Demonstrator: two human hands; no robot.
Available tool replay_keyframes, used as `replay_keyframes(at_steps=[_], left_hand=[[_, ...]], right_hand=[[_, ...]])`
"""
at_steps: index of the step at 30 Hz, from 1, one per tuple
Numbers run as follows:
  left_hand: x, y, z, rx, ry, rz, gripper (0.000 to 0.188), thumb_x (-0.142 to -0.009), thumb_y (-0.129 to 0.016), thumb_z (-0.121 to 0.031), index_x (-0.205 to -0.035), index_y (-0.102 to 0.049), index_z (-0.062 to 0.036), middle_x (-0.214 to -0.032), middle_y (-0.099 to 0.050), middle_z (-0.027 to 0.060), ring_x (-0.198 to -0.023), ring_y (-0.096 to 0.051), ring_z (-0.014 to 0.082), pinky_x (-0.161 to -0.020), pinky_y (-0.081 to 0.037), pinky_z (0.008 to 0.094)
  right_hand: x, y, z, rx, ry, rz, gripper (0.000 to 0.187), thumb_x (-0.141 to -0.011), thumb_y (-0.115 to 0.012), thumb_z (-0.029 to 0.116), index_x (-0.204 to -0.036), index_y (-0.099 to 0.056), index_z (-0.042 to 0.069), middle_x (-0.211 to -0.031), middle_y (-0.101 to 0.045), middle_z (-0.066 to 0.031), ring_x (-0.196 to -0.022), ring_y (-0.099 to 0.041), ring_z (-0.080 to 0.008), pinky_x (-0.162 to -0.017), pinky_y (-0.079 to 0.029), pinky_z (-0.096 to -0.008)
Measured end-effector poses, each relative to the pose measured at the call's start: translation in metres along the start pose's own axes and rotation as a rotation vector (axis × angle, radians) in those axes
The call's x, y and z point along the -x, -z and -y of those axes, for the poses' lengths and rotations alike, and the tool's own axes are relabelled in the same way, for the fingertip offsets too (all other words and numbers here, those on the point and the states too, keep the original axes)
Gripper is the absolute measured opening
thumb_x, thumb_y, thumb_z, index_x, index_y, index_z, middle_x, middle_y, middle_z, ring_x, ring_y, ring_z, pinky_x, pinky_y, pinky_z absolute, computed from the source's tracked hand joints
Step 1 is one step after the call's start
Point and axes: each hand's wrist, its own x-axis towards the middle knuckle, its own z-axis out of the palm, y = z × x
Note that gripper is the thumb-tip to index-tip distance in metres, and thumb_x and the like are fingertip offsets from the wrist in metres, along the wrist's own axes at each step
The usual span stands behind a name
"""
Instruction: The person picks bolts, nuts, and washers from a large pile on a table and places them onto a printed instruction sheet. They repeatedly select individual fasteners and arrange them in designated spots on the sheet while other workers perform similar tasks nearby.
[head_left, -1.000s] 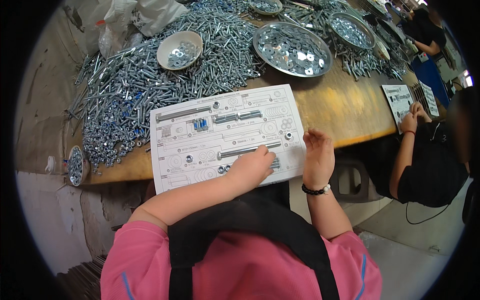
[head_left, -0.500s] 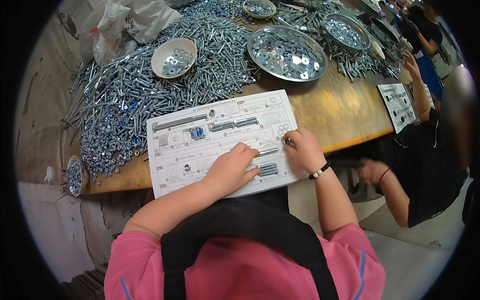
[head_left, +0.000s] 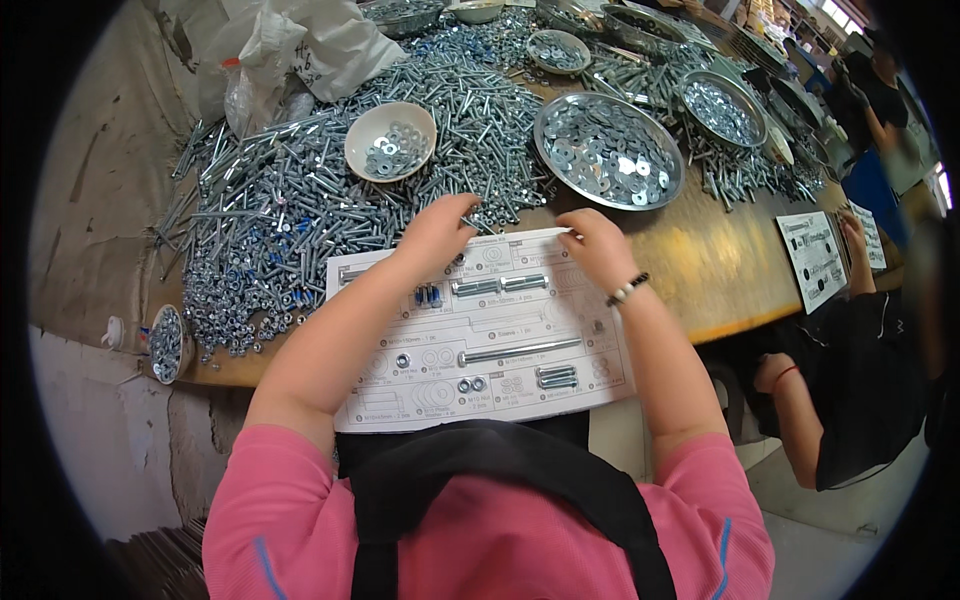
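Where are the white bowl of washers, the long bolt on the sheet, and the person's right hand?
white bowl point(head_left: 362, 133), head view, on its bare inner wall.
long bolt point(head_left: 520, 350), head view, on the middle of its shaft.
right hand point(head_left: 597, 245), head view, on the back of the hand.

We see a long wooden table point(head_left: 720, 270) on a pale concrete floor point(head_left: 90, 200), with daylight at a window point(head_left: 835, 12) far right.

Two hands, left point(head_left: 432, 236) and right point(head_left: 598, 246), over one printed sorting sheet point(head_left: 480, 330). At twelve o'clock: one white bowl of washers point(head_left: 390, 141), two large steel trays point(head_left: 608, 150) point(head_left: 722, 108). A second sheet point(head_left: 812, 258) lies at three o'clock.
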Motion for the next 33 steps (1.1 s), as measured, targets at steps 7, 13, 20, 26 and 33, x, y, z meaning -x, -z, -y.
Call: replay_keyframes(at_steps=[7,13,20,26,33], left_hand=[[-0.044,-0.037,0.011,-0.441,-0.138,0.086,0.012,-0.073,-0.057,-0.013,-0.080,-0.065,-0.0083,-0.083,-0.062,0.0088,-0.081,-0.059,0.0281,-0.070,-0.048,0.0394],[-0.046,-0.050,0.002,-0.483,-0.149,0.044,0.012,-0.076,-0.051,-0.008,-0.080,-0.062,-0.0061,-0.084,-0.057,0.0125,-0.081,-0.058,0.0303,-0.071,-0.048,0.0388],[-0.051,-0.047,0.004,-0.421,-0.213,0.143,0.013,-0.075,-0.052,-0.010,-0.081,-0.063,-0.0085,-0.086,-0.057,0.0111,-0.085,-0.058,0.0287,-0.072,-0.048,0.0380],[-0.056,-0.046,0.003,-0.552,-0.230,0.218,0.011,-0.074,-0.053,-0.011,-0.080,-0.063,-0.0093,-0.085,-0.058,0.0091,-0.085,-0.058,0.0279,-0.072,-0.048,0.0377],[-0.050,-0.030,0.010,-0.231,-0.181,0.020,0.014,-0.075,-0.058,-0.013,-0.086,-0.065,-0.0094,-0.086,-0.059,0.0087,-0.086,-0.057,0.0270,-0.073,-0.047,0.0365]], right_hand=[[-0.057,-0.056,0.006,0.412,-0.100,0.244,0.015,-0.079,-0.052,0.011,-0.084,-0.066,0.008,-0.091,-0.061,-0.0135,-0.086,-0.060,-0.0298,-0.072,-0.049,-0.0395],[-0.066,-0.062,0.015,0.454,-0.114,0.221,0.016,-0.081,-0.048,0.009,-0.090,-0.062,0.007,-0.089,-0.062,-0.0139,-0.085,-0.061,-0.0294,-0.071,-0.050,-0.0387],[-0.066,-0.047,0.000,0.514,-0.122,0.192,0.014,-0.080,-0.051,0.010,-0.086,-0.064,0.008,-0.087,-0.062,-0.0145,-0.085,-0.061,-0.0297,-0.071,-0.050,-0.0376],[-0.066,-0.049,-0.009,0.310,-0.059,0.277,0.016,-0.075,-0.057,0.009,-0.089,-0.065,0.011,-0.089,-0.061,-0.0153,-0.085,-0.059,-0.0305,-0.074,-0.048,-0.0385],[-0.072,-0.052,-0.008,0.405,0.009,0.322,0.014,-0.076,-0.057,0.011,-0.088,-0.065,0.010,-0.090,-0.061,-0.0143,-0.085,-0.060,-0.0301,-0.074,-0.048,-0.0391]])
